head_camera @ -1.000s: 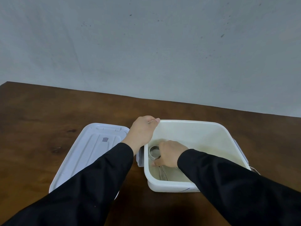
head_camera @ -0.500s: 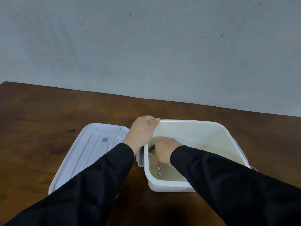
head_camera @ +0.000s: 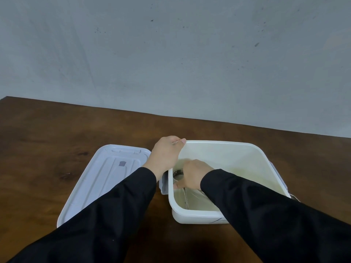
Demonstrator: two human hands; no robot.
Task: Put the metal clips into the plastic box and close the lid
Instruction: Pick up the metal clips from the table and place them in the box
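A white plastic box [head_camera: 228,147] stands open on the brown table, right of centre. My left hand [head_camera: 167,154] grips its far left corner rim. Inside the box at the left wall, my right hand [head_camera: 193,175] is closed around the metal clips [head_camera: 177,174], whose coiled ring ends show by the fingers and whose thin wire legs [head_camera: 187,199] run toward the near wall. The white lid [head_camera: 106,177] lies flat on the table to the left of the box, partly under my left sleeve.
A grey latch [head_camera: 163,184] hangs on the box's left side and another on its right side [head_camera: 277,173]. A bit of metal wire [head_camera: 294,196] shows on the table beyond the box's right near corner. A grey wall rises behind the table's far edge.
My right hand has slid to the left inside the box with the clips, toward the left wall. My left hand has stayed on the rim.
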